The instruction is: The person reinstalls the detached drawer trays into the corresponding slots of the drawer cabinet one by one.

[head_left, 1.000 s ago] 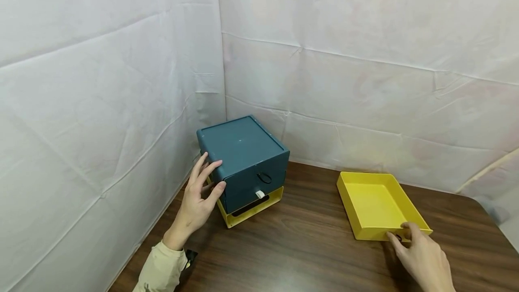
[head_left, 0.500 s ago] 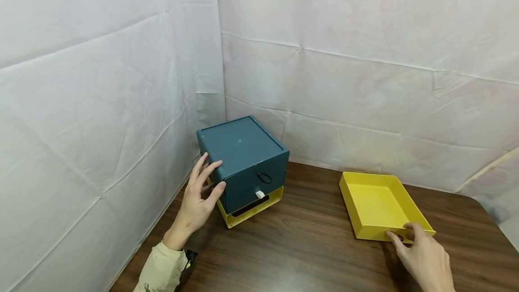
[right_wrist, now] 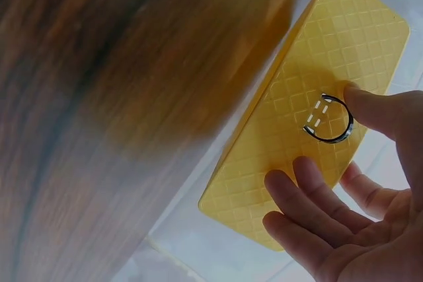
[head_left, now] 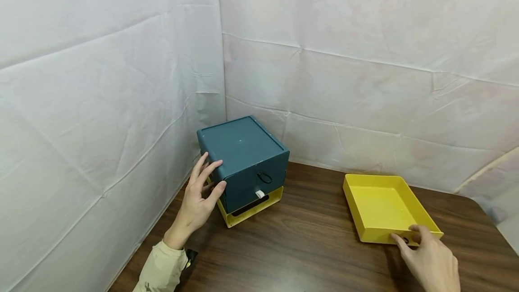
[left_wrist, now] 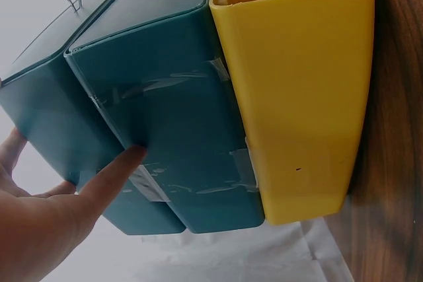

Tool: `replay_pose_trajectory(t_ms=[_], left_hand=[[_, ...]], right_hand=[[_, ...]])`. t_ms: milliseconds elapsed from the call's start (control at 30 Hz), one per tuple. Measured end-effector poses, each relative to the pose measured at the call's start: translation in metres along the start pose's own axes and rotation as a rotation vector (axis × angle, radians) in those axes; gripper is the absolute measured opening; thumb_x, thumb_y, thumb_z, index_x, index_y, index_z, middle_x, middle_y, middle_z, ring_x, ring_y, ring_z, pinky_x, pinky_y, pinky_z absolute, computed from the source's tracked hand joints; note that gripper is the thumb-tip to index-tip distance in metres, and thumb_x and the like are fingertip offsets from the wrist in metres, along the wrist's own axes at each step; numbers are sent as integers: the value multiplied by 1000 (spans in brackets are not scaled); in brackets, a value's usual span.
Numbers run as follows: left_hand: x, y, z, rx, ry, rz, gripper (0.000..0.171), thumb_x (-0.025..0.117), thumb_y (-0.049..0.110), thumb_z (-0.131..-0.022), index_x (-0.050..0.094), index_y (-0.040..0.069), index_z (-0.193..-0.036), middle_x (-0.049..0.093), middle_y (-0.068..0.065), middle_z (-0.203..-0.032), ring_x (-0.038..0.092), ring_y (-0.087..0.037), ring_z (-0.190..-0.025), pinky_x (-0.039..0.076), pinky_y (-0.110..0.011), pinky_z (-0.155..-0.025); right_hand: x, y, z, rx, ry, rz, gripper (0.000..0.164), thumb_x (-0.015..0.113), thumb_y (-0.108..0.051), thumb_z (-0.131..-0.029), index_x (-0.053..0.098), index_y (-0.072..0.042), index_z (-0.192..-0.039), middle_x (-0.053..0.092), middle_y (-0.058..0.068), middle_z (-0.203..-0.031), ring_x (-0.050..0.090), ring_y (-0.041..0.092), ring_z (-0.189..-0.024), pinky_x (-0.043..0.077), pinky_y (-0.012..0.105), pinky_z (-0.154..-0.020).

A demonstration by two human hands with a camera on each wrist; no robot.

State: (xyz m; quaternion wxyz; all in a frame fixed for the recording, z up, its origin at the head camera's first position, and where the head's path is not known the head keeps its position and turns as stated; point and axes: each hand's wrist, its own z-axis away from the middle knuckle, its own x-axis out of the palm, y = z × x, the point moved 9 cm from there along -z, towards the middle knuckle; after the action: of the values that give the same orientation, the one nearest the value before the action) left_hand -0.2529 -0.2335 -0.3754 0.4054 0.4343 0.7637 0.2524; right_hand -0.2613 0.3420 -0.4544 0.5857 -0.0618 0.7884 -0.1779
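Stacked at the left stands a drawer unit (head_left: 243, 143), two dark teal tiers over a yellow open-fronted frame (head_left: 253, 213). My left hand (head_left: 194, 202) rests on its left side near the front corner, fingers spread. In the left wrist view, one fingertip (left_wrist: 135, 153) touches the side of the teal middle tier (left_wrist: 178, 123). Off to the right is a shallow yellow drawer (head_left: 377, 235) with nothing in it. My right hand (head_left: 434, 258) pinches its front wall, thumb outside and index finger over the rim. A black loop pull (right_wrist: 344, 130) shows beside the thumb in the right wrist view.
A brown wood-grain table (head_left: 308, 247) carries everything. White sheeting hangs as a left wall (head_left: 101, 125) and a back wall (head_left: 365, 80), with the drawer unit close to their corner. A small dark object (head_left: 190, 256) lies by the left sleeve.
The yellow drawer and my right hand have shifted a little to the right. My left hand and the drawer unit have stayed where they were.
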Motion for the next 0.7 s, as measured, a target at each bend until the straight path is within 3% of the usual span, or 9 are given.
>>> replay_pose_trajectory(t_ms=[133,333,567,700], left_hand=[[1,0,-1,0,0,0,54,67,18,-106,53,29,-157,14,-7,-179,29,-47,-159,54,-69,-104],[2,-2,-1,1,-2,3,54,67,18,-106,53,30,-157,14,-7,-179,28,-49,-159,54,-70,-103],[3,-2,-1,3,-5,-4,54,67,19,-106,53,31,-157,14,-5,-179,28,-49,-159,54,-69,-104],[2,-2,-1,0,-1,-4,54,67,19,-106,53,31,-157,14,-5,-179,28,-49,-159,53,-71,-103]], right_hand=[[-1,-1,4,23,-6,-5,65,82,-51,-91,65,3,-123,77,29,-103,68,40,-70,52,54,-57],[1,-6,13,44,-11,-35,64,84,-50,-90,67,2,-123,78,23,-96,68,30,-66,50,46,-54],[-4,-20,28,7,27,-62,60,85,-51,-89,69,-1,-118,79,19,-93,71,33,-70,52,48,-56],[-7,-34,39,-43,54,-76,52,88,-44,-86,70,-2,-112,79,17,-87,70,27,-64,52,45,-54]])
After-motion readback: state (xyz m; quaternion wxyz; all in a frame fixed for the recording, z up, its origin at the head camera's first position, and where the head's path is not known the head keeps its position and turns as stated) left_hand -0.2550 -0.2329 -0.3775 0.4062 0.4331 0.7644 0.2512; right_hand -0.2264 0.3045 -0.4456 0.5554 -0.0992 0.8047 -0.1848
